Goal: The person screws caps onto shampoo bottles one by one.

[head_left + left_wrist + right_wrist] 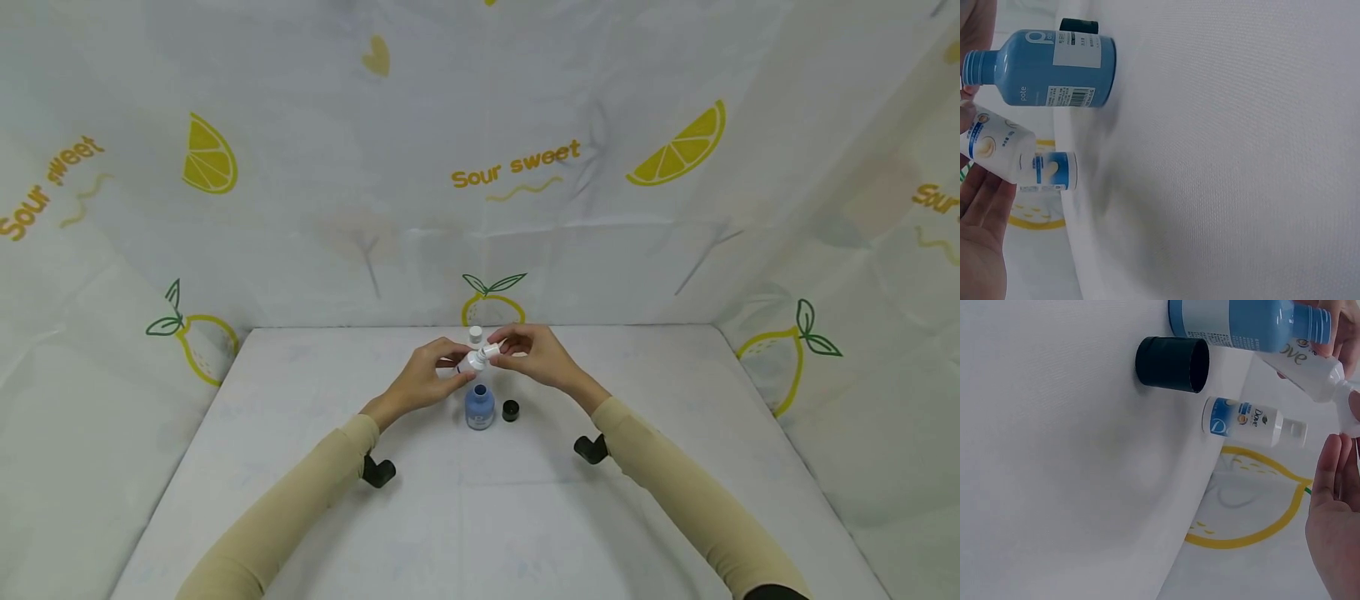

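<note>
In my left hand [426,375] I hold a small white Dove bottle [471,362], tilted with its neck up and to the right. My right hand [545,358] pinches the white cap [491,351] at the bottle's neck; the right wrist view shows the cap [1346,412] right at the shoulder. Just below my hands stands an uncapped blue bottle [480,410], its threaded neck [980,67] bare. A black cap [511,411] sits on the table to its right, hollow side up.
A second white Dove bottle [1244,422] stands upright behind my hands with its cap on. The white-covered table [465,533] ends at a white backdrop [315,275] printed with lemons, which also rises along both sides.
</note>
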`<action>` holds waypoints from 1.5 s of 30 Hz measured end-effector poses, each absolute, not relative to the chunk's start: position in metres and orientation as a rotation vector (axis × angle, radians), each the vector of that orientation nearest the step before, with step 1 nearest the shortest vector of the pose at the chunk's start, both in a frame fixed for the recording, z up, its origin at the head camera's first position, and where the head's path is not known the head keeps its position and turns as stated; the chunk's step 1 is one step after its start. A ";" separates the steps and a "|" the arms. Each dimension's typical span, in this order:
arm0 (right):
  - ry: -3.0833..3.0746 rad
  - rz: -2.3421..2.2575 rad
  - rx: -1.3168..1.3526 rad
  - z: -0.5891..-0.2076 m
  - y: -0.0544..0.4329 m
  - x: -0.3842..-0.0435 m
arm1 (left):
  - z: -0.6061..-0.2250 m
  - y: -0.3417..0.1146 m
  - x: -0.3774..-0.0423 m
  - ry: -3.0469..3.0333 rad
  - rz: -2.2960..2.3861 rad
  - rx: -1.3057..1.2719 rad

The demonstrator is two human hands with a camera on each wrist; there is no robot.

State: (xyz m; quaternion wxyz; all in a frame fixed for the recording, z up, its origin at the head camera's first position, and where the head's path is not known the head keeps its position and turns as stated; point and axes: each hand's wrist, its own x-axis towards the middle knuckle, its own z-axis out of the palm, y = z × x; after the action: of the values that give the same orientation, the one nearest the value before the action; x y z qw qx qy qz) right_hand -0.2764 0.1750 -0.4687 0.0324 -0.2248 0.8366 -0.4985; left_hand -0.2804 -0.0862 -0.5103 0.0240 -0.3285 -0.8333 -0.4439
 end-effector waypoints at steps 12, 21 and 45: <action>2.544 -1.553 -0.752 -0.466 0.170 -0.276 | -0.511 -0.085 -0.281 -2.601 -1.371 -1.013; 2.559 -1.532 -0.839 -0.465 0.170 -0.278 | -0.511 -0.085 -0.283 -2.613 -1.364 -1.017; 2.668 -1.465 -0.714 -0.470 0.164 -0.278 | -0.510 -0.086 -0.282 -2.608 -1.361 -1.045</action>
State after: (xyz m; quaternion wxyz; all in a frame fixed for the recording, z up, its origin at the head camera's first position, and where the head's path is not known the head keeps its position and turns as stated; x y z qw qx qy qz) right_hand -0.2780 0.1635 -0.4700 0.0077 -0.2283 0.8533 -0.4688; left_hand -0.2822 -0.0856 -0.5102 0.0099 -0.3346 -0.8354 -0.4359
